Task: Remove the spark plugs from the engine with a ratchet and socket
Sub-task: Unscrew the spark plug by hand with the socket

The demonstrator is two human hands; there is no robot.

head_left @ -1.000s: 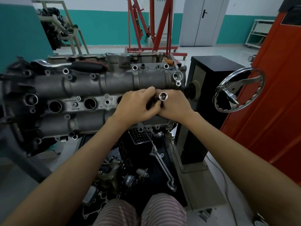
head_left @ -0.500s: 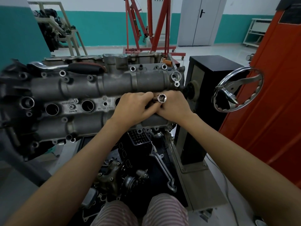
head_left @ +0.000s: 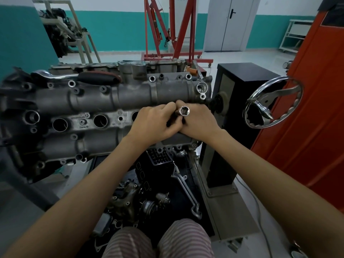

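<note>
Chrome catches the light on the socket [head_left: 184, 110], whose open hex mouth faces up toward you between your two hands, over the right end of the engine [head_left: 96, 107]. Your left hand [head_left: 152, 123] has its grip curled in from nine o'clock, fingertips pinching the dark shaft just below the socket. Your right hand [head_left: 200, 121] comes in from three o'clock with its fingers wrapped round the same tool, the socket sticking up past its knuckles; what lies under your palms is hidden, so you cannot tell how the tool sits on the engine. To the nine o'clock side of your hands, three round plug wells show in a row along the pale middle strip of the head, the nearest one [head_left: 135, 116] half covered by your left hand. At about eleven o'clock, a ratchet [head_left: 78, 76] with a chrome shank and a black handle lies along the far top edge of the engine. At three o'clock a chrome handwheel [head_left: 273, 102] stands on the black stand [head_left: 240, 84]. Down at six o'clock, loose engine parts [head_left: 141, 198] and a long wrench [head_left: 186, 190] lie on a dark mat below the engine, just beyond your striped trousers.
</note>
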